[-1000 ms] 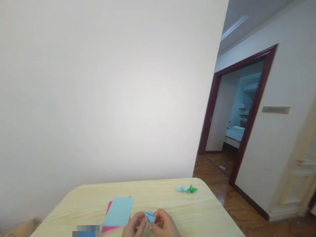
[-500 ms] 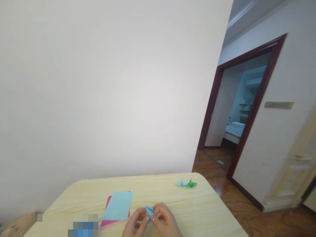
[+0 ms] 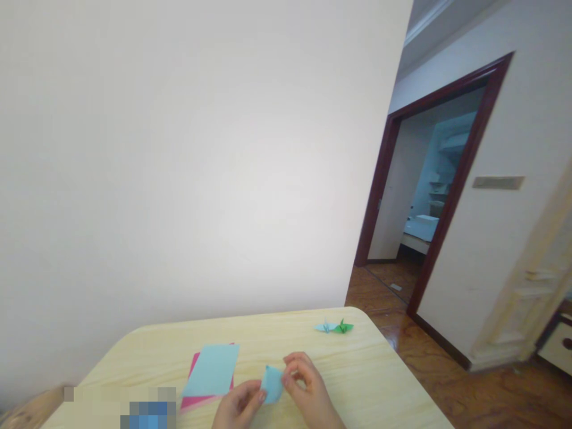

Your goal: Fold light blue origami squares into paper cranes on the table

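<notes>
My left hand (image 3: 236, 405) and my right hand (image 3: 308, 387) hold a small folded piece of blue paper (image 3: 271, 385) between them, just above the near part of the wooden table (image 3: 277, 333). Its rounded side faces me, and the fingers hide part of it. To the left of my left hand lies a pale blue paper sheet (image 3: 211, 370) on a pink paper sheet (image 3: 193, 381). A small pale blue origami crane (image 3: 326, 327) and a green origami crane (image 3: 344, 326) stand side by side near the far edge, out of reach of my fingers.
A pixelated blurred patch (image 3: 148, 410) covers the table's near left edge. The table's far side runs along a white wall (image 3: 179, 179). To the right, past the rounded table corner, are a wooden floor (image 3: 384, 292) and a dark red door frame (image 3: 456, 196).
The blue paper now looks wider and rounder than in the earlier frames, and my hands sit further apart. The view has tilted slightly, and the sheets and cranes have not moved on the table.
</notes>
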The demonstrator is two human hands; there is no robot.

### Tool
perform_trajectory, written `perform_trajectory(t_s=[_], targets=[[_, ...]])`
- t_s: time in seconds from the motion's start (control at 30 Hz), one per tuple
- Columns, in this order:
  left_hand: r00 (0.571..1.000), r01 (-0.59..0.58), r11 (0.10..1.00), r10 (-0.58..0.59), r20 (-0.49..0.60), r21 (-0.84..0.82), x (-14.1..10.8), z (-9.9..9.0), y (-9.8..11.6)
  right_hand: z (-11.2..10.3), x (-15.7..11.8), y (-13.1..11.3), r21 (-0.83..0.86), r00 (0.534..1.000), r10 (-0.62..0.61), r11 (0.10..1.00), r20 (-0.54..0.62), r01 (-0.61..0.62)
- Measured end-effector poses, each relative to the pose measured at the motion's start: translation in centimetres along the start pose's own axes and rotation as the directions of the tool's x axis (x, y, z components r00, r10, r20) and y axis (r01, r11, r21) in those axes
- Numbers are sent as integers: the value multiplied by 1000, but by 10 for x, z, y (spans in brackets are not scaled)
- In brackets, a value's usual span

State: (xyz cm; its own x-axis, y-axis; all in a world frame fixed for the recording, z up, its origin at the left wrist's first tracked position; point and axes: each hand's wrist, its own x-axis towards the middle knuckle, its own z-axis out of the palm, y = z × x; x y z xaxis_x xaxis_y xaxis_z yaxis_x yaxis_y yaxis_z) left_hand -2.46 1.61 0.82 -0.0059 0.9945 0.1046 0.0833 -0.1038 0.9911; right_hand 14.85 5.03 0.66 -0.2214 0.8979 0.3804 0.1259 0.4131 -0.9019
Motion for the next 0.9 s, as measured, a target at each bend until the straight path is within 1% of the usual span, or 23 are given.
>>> perform_trajectory(t_s=[0.07, 0.13, 0.2, 0.27, 0.37, 0.47, 0.5, 0.57, 0.63, 0.67, 0.7, 0.77, 0.83, 0.9], targets=[[1000, 0, 999, 1, -10, 48, 0, -2, -1, -3, 0, -2, -14, 1000, -1, 1000, 5, 1], [999, 10, 998, -7, -44, 68, 1, -3, -2, -5, 0, -6, -33, 1000, -1, 999, 7, 1], [997, 37, 998, -33, -67, 52, 2, -5, -5, -6, 0, -11, -50, 1000, -5, 999, 8, 5], [993, 89, 996, -88, -77, 17, 3, -5, -9, -6, 0, -14, -60, 1000, -10, 998, 10, 10], [975, 200, 975, -208, -74, -97, 2, -6, -15, -6, -1, -16, -59, 1000, -17, 998, 24, 18], [942, 294, 910, -328, -72, -293, 0, -6, -18, -5, -1, -15, -50, 998, -51, 997, 43, 53], [931, 313, 883, -358, -72, -349, -1, -6, -17, -5, -1, -14, -55, 997, -64, 996, 50, 67], [920, 310, 849, -381, -89, -427, -3, -6, -14, -5, -1, -12, -85, 995, -72, 993, 72, 78], [924, 246, 859, -348, -158, -450, -3, -6, -10, -5, -1, -9, -129, 993, -59, 989, 106, 73], [928, 199, 882, -310, -207, -426, -3, -6, -7, -6, -2, -8, -145, 992, -50, 987, 119, 67], [932, 145, 917, -253, -261, -372, -2, -6, -5, -6, -2, -8, -150, 991, -38, 987, 126, 57], [937, 34, 980, -99, -336, -195, -3, -4, -1, -7, -3, -9, -139, 994, -11, 990, 109, 26], [943, -63, 998, 56, -327, -9, -5, 0, 2, -6, -4, -13, -124, 998, 7, 992, 68, 2], [949, -143, 984, 167, -269, 106, -8, 5, 5, -3, -5, -16, -137, 999, -3, 991, 35, 8]])
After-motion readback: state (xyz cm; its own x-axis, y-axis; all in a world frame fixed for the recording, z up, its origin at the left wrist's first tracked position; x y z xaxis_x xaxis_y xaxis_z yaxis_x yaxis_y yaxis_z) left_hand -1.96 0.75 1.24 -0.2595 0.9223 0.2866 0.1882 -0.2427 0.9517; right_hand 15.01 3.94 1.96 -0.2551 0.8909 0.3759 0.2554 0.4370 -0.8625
